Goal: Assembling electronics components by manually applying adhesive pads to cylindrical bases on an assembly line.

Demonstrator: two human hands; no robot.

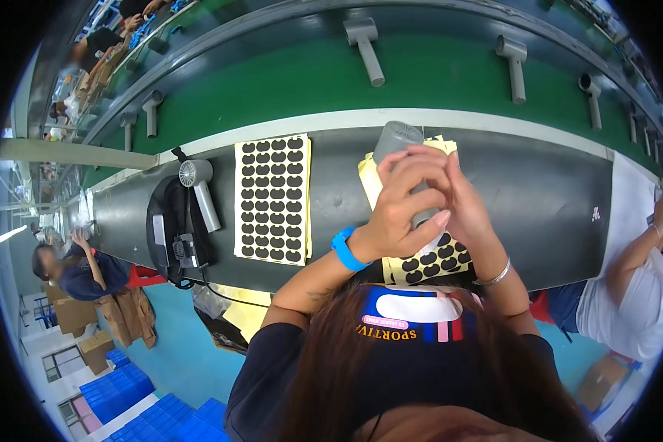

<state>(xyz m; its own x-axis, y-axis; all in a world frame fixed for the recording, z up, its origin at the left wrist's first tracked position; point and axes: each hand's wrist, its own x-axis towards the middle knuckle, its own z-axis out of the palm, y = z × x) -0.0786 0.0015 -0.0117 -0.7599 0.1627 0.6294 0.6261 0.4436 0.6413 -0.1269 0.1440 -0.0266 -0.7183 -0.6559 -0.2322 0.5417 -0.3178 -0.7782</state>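
Both my hands are raised over the dark bench, closed around a grey hair dryer (398, 136). My left hand (409, 193), with a blue band at its wrist, has its fingers wrapped about the handle. My right hand (464, 202), with a bangle at its wrist, presses against the same dryer from the other side; part of the handle is hidden between them. Beneath lies a stack of yellow-backed sheets with black stickers (427, 264), partly covered by my hands. To the left is another sheet of rounded black stickers (272, 202).
Another grey hair dryer (208, 202) lies on the left, beside a black looped strap (158, 221) and a cabled device (188, 250). Beyond the bench, a green conveyor (287, 81) carries several hair dryers. Co-workers sit at left (88, 269) and right (626, 302). Blue crates (118, 390) stand lower left.
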